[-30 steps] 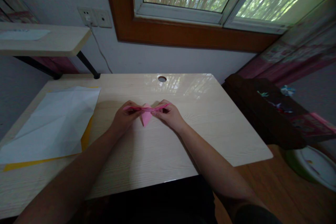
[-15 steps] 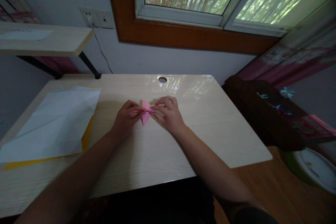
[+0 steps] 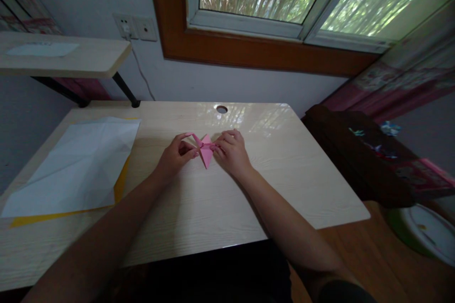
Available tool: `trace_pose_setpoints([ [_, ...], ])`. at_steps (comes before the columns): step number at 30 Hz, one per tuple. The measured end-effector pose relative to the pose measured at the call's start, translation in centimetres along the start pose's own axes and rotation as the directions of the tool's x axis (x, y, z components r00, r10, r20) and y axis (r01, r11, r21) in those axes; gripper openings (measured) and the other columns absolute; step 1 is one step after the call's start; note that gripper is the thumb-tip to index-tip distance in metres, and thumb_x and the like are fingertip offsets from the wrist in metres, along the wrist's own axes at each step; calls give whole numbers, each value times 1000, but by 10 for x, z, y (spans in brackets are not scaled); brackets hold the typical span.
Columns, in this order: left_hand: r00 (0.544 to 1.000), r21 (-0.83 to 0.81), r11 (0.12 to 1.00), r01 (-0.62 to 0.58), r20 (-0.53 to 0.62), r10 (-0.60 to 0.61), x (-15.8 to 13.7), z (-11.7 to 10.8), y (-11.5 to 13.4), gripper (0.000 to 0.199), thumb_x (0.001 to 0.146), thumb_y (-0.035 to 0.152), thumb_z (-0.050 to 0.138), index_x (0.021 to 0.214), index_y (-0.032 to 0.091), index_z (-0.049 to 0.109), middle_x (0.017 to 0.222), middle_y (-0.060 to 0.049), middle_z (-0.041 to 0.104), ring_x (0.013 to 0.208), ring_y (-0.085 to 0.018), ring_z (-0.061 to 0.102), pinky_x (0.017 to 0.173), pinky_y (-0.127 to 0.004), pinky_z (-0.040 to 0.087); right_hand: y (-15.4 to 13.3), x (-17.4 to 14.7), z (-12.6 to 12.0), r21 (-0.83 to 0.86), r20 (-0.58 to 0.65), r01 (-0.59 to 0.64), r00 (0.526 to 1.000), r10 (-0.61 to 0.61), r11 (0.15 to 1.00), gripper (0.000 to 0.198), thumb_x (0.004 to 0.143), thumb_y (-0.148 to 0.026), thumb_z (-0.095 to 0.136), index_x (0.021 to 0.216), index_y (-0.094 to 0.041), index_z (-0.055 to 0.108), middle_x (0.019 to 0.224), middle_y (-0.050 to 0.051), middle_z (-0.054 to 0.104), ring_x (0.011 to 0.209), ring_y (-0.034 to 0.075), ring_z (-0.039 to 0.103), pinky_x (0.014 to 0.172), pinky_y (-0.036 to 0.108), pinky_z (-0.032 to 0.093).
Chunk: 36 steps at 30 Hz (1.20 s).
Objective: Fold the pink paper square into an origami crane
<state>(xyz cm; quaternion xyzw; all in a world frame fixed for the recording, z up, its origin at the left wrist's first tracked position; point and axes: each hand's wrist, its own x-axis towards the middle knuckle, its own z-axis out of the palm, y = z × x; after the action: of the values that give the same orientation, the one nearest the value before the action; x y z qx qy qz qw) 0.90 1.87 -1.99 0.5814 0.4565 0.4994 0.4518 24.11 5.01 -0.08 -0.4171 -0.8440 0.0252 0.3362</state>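
Observation:
A pink origami crane (image 3: 206,152) is held just over the light wooden desk, its pointed wings spread toward and away from me. On its left, a narrow folded strip slants up toward the fingertips of my left hand (image 3: 176,154). That hand's index finger and thumb curve around this end, with a gap showing between them, and their tips touch the paper. My right hand (image 3: 231,149) is closed in a pinch on the narrow right end, and its fingers hide the tip.
Left on the desk (image 3: 284,170) lies a large white sheet (image 3: 78,165) over a yellow sheet (image 3: 121,184). A raised shelf (image 3: 95,64) stands at the back left. A cable hole (image 3: 222,110) is near the rear edge. Dark furniture (image 3: 348,151) stands at the right.
The left end of the crane has bent from lying level to slanting upward. My left fingers have shifted from pinching it flat to curving around it. The crane has moved slightly right.

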Motion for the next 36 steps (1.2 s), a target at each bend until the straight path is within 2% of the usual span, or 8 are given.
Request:
trace_pose_setpoints([
  [4,994,100,995,-7,-105,18,2,-3,1,47,80,31,75,125,23,62,94,-2,70,86,-18,69,80,-33,56,4,2,1,-52,30,26,999,-25,998,13,95,-31,67,91,-25,78,99,6,73,119,31,52,119,57,24],
  [8,987,121,993,4,-162,16,5,-6,0,41,81,35,75,119,21,68,100,-4,71,85,-17,68,78,-31,55,6,7,-2,-86,60,55,997,-50,995,12,94,-30,67,91,-26,78,98,5,73,121,31,52,121,58,20],
  [12,987,88,996,18,-163,-3,8,-9,2,38,81,42,76,111,18,71,98,-7,73,81,-17,68,76,-31,55,9,12,-4,-89,95,79,993,-71,993,12,93,-28,67,91,-26,79,98,7,72,120,31,51,121,59,20],
  [17,992,13,999,30,-125,-28,10,-11,6,36,82,47,76,103,17,74,84,-6,75,76,-18,69,72,-31,56,13,16,-3,-91,140,119,985,-106,989,14,94,-28,65,92,-25,79,98,7,71,113,28,52,119,56,22],
  [22,989,91,995,37,-144,-24,10,-16,9,28,81,43,78,96,19,76,76,-3,74,70,-18,68,68,-30,53,15,17,2,-136,132,143,983,-125,980,17,98,-31,61,97,-24,76,100,8,70,111,27,51,119,53,24],
  [27,980,253,966,-54,-174,100,10,-20,12,18,83,35,75,94,20,76,85,-4,75,77,-18,68,72,-30,51,13,14,9,-163,110,129,988,-112,978,16,98,-27,58,99,-21,74,106,10,69,113,28,50,118,54,25],
  [31,970,408,903,-136,-132,205,10,-23,15,18,87,32,71,101,23,78,97,-5,75,84,-19,66,78,-31,50,13,11,12,-139,83,117,991,-107,983,17,99,-28,58,101,-22,73,107,10,69,115,28,49,118,54,26],
  [36,964,465,865,-191,-76,254,10,-25,16,17,90,34,69,99,24,79,93,-4,74,86,-20,65,82,-33,48,15,9,13,-114,76,127,990,-118,985,18,100,-31,57,101,-22,73,107,9,69,114,28,50,117,53,27],
])
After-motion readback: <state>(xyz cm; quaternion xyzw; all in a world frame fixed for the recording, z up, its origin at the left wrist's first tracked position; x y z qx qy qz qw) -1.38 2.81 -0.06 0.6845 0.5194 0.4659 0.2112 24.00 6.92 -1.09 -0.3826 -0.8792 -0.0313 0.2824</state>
